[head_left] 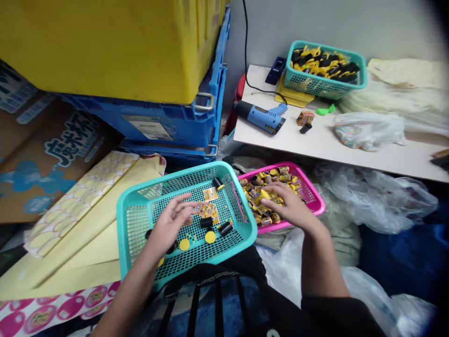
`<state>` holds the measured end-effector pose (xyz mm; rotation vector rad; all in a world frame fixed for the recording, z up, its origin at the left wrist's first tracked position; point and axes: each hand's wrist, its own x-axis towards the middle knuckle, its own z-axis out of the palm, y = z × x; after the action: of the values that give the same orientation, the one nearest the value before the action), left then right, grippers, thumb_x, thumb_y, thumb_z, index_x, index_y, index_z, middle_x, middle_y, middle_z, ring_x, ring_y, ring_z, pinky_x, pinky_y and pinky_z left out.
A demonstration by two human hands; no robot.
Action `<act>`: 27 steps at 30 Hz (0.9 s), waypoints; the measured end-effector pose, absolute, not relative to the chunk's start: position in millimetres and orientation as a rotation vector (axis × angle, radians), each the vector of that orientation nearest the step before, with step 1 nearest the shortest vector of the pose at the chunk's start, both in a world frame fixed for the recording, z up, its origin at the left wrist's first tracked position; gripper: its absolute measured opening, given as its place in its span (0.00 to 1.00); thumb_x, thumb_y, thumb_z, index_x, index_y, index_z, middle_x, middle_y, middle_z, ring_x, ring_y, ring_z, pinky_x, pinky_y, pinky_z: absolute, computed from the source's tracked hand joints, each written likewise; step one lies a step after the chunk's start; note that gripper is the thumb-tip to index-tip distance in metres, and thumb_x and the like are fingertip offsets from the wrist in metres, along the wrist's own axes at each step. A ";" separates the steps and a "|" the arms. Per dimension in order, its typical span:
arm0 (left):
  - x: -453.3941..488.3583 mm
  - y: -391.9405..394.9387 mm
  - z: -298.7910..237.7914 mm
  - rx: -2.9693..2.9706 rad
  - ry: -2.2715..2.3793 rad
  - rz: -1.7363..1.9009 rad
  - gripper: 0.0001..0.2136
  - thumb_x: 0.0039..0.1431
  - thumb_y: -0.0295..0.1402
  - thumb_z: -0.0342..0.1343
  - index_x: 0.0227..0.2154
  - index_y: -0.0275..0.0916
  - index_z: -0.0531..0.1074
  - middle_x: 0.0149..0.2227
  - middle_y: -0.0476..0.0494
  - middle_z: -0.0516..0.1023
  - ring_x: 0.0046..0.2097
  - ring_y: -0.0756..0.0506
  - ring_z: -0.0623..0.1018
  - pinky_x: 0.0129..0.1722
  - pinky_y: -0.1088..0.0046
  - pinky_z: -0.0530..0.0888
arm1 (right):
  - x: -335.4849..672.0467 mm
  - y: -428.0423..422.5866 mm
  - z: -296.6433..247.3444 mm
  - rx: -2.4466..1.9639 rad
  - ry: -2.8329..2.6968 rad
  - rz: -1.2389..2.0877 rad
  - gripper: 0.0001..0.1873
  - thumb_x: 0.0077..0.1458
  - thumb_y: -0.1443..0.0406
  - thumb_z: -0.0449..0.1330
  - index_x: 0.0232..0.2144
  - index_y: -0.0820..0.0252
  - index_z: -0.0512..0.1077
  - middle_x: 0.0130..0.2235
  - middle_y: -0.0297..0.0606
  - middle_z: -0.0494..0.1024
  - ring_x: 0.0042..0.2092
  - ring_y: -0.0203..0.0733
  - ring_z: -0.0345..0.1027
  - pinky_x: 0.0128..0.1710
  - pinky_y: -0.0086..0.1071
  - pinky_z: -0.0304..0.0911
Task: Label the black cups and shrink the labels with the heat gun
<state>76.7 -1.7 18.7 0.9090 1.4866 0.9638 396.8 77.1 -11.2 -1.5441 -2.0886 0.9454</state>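
A teal mesh basket (133,196) rests on my lap. In it lie small black cylinders (206,222), round yellow stickers (210,237) and printed yellow labels (210,194). My left hand (171,222) hovers inside it with fingers loosely spread, fingertips touching a small printed label (204,209). Beside it to the right sits a pink mesh basket (313,199) heaped with several small yellow-wrapped pieces (261,180). My right hand (289,203) lies palm down on that heap, fingers curled over the pieces.
Yellow crate (105,42) stacked on blue crates (168,121) at the back left, cardboard box (42,154) and yellow sticker sheets (84,196) on the left. White table (333,145) holds a blue heat gun (261,116), a second teal basket (324,70) of black-yellow parts, plastic bags (368,128).
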 end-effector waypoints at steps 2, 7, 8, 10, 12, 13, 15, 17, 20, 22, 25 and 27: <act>63.7 -3.9 16.0 0.906 1.552 0.981 0.24 0.52 0.49 0.61 0.47 0.39 0.70 0.46 0.36 0.80 0.42 0.41 0.80 0.43 0.63 0.77 | 418.0 84.5 -19.9 -1.924 -2.159 0.815 0.30 0.49 0.50 0.63 0.48 0.64 0.72 0.53 0.55 0.69 0.57 0.63 0.59 0.58 0.56 0.52; 41.5 -9.3 14.7 1.029 1.678 0.958 0.21 0.51 0.48 0.61 0.44 0.39 0.74 0.45 0.37 0.81 0.47 0.38 0.79 0.49 0.60 0.75 | 381.7 89.5 -7.5 -1.624 -2.072 0.772 0.23 0.61 0.53 0.53 0.51 0.63 0.71 0.50 0.47 0.73 0.51 0.52 0.67 0.53 0.46 0.61; 38.4 -9.6 14.7 1.084 1.716 0.916 0.20 0.52 0.47 0.60 0.44 0.40 0.74 0.45 0.38 0.81 0.48 0.38 0.78 0.49 0.60 0.74 | 362.8 88.6 -3.0 -1.533 -2.045 0.804 0.21 0.62 0.53 0.53 0.49 0.61 0.72 0.48 0.45 0.74 0.48 0.50 0.69 0.50 0.44 0.63; 32.2 -9.7 13.7 1.222 1.818 0.792 0.17 0.55 0.45 0.58 0.44 0.40 0.75 0.46 0.39 0.81 0.47 0.38 0.78 0.49 0.60 0.73 | 321.4 85.4 0.5 -1.353 -2.117 0.892 0.17 0.61 0.55 0.55 0.46 0.58 0.73 0.45 0.44 0.75 0.46 0.49 0.69 0.48 0.43 0.63; 25.2 -9.9 10.7 1.374 1.934 0.644 0.16 0.57 0.43 0.56 0.44 0.42 0.76 0.46 0.39 0.80 0.45 0.38 0.79 0.49 0.61 0.73 | 282.6 80.4 -5.1 -1.184 -2.342 1.001 0.12 0.59 0.59 0.58 0.42 0.58 0.75 0.43 0.44 0.76 0.45 0.50 0.69 0.46 0.44 0.62; 21.3 -10.5 8.5 1.444 1.978 0.572 0.15 0.58 0.42 0.55 0.44 0.42 0.76 0.46 0.39 0.80 0.45 0.38 0.79 0.49 0.61 0.72 | 266.3 77.5 -10.8 -1.138 -2.466 1.038 0.10 0.58 0.61 0.60 0.40 0.58 0.75 0.41 0.45 0.76 0.43 0.51 0.69 0.44 0.44 0.63; 13.0 -13.5 3.3 1.560 2.024 0.428 0.15 0.59 0.41 0.52 0.44 0.42 0.77 0.46 0.38 0.80 0.47 0.36 0.78 0.51 0.59 0.71 | 241.9 71.6 -24.5 -1.076 -2.659 1.086 0.08 0.54 0.61 0.64 0.35 0.60 0.76 0.37 0.47 0.76 0.39 0.50 0.69 0.39 0.42 0.63; 5.5 -19.2 -2.3 1.628 2.041 0.286 0.15 0.60 0.41 0.50 0.43 0.40 0.77 0.47 0.35 0.79 0.51 0.34 0.76 0.53 0.57 0.69 | 227.4 66.6 -36.8 -1.039 -2.769 1.107 0.12 0.47 0.60 0.69 0.32 0.61 0.76 0.34 0.47 0.75 0.37 0.50 0.69 0.37 0.41 0.64; -0.4 -29.3 -10.2 1.606 2.050 0.084 0.18 0.59 0.42 0.52 0.46 0.36 0.75 0.49 0.30 0.78 0.54 0.30 0.73 0.54 0.52 0.66 | 212.5 63.2 -45.2 -1.041 -2.833 1.078 0.15 0.46 0.60 0.71 0.34 0.62 0.75 0.39 0.50 0.75 0.43 0.55 0.68 0.41 0.44 0.64; -0.3 -33.3 -15.5 1.541 2.043 0.009 0.19 0.57 0.42 0.55 0.47 0.35 0.74 0.49 0.28 0.77 0.53 0.29 0.73 0.53 0.51 0.67 | 199.9 63.1 -43.8 -1.046 -2.858 1.055 0.12 0.52 0.62 0.66 0.37 0.64 0.75 0.42 0.52 0.74 0.47 0.57 0.66 0.44 0.46 0.63; 1.9 -31.9 -24.7 1.482 2.017 0.019 0.15 0.56 0.37 0.55 0.44 0.37 0.75 0.45 0.32 0.80 0.49 0.33 0.77 0.49 0.57 0.70 | 176.2 62.9 -37.3 -1.006 -2.897 1.052 0.10 0.57 0.67 0.61 0.40 0.68 0.74 0.44 0.55 0.73 0.49 0.58 0.65 0.46 0.47 0.62; 2.4 -28.3 -30.9 1.452 1.976 0.068 0.14 0.56 0.34 0.54 0.44 0.38 0.74 0.41 0.37 0.82 0.43 0.38 0.80 0.44 0.64 0.73 | 160.9 60.3 -35.3 -0.966 -2.915 1.084 0.13 0.58 0.66 0.60 0.44 0.69 0.73 0.46 0.54 0.72 0.49 0.57 0.65 0.45 0.45 0.63</act>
<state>2.4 -28.3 -30.9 1.4516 1.9761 0.0678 160.9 60.3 -35.3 -0.9660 -2.9151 1.0842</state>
